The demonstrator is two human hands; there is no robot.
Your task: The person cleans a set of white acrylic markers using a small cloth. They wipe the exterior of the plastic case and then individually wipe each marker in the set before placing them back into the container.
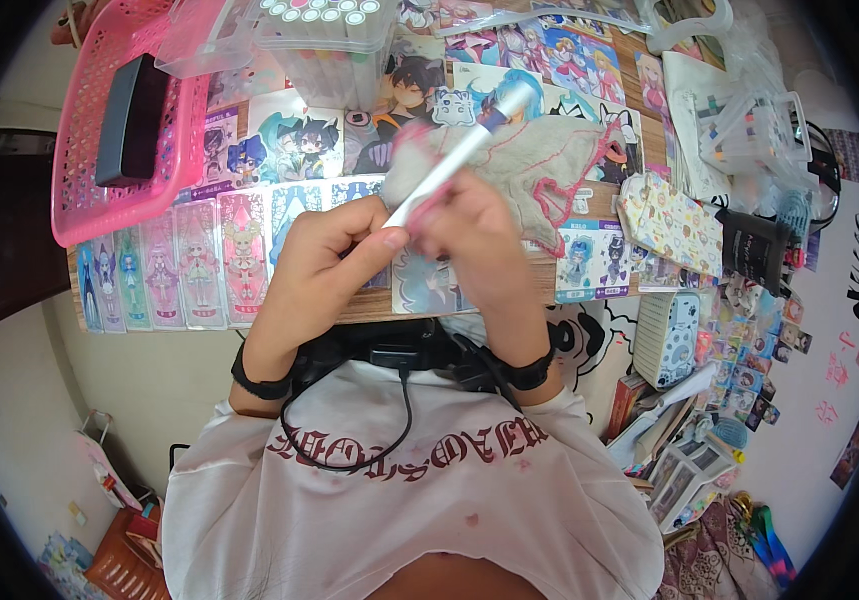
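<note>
My left hand grips the lower end of a white marker pen between thumb and fingers. The marker slants up to the right and has a dark blue band below its blurred upper end. My right hand, also blurred, is at the marker's side with part of a grey cloth in its fingers. Pinkish-red stitching edges this cloth, and a bunched part of it shows behind the marker. Most of the cloth lies spread over the picture cards to the right. My fingers hide where cloth and marker meet.
Illustrated cards cover much of the wooden table. At the left is a pink plastic basket with a dark box. A clear container of markers stands behind; a patterned pouch lies at right.
</note>
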